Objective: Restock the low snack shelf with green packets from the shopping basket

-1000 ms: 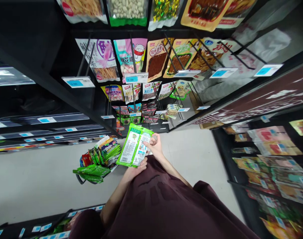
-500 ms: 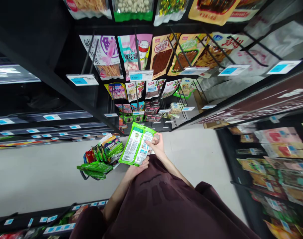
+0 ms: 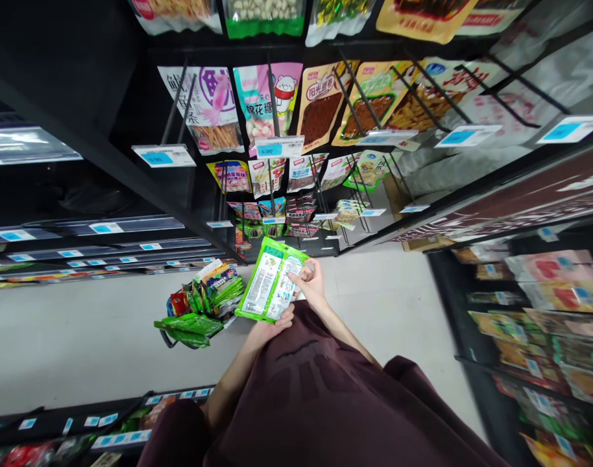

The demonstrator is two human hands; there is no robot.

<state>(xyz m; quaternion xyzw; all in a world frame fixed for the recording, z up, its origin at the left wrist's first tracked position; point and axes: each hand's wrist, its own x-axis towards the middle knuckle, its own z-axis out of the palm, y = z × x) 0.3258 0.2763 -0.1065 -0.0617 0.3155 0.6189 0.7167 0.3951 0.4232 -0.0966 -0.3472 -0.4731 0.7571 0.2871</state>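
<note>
Closest in, the person's dark maroon shirt (image 3: 316,402) fills the lower middle of the view. Just above its edge the left hand (image 3: 272,327) cups the lower end of a stack of green snack packets (image 3: 271,287), thumb lying over the bottom edge, fingers closed under it. The right hand (image 3: 310,283) sits at the right edge of the same packets, thumb and fingertips pinched together on the topmost one near its upper right corner. The packets are held tilted, printed back side up, over the pale floor (image 3: 82,350). Left of the packets, on the floor, stands a basket (image 3: 199,305) crammed with more green and coloured packets. Beyond the packets rises a black rack (image 3: 287,188) hung with snack bags on pegs and blue price tags.
</note>
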